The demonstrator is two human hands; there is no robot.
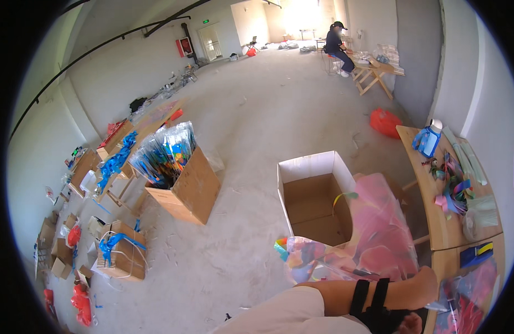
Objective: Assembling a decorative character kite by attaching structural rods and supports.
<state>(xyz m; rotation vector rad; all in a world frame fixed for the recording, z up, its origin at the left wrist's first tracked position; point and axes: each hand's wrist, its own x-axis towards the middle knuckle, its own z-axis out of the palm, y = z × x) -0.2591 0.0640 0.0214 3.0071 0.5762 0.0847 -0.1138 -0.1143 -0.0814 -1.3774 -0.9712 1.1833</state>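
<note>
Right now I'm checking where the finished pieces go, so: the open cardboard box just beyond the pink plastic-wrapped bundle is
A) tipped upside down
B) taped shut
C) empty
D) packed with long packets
C: the open cardboard box shows only its bare brown floor and inner walls, beside the pink plastic-wrapped bundle.

Colours and patterns recorded:
- Clear plastic packet (374,234): pink, with patches of yellow, blue and green at its lower end.
- Empty carton (315,197): brown inside, white flaps.
- Tilted carton (193,189): brown, filled with multicoloured packets, mostly blue, yellow and red.
- Worktop (438,222): pale wood.
- Bottle (428,140): blue, white cap.
- Bag (385,121) on the floor: orange-red.
- Floor (257,128): grey concrete.
- Wrist strap (368,298): black.
- Strapping (115,242) on small box: blue.
</note>
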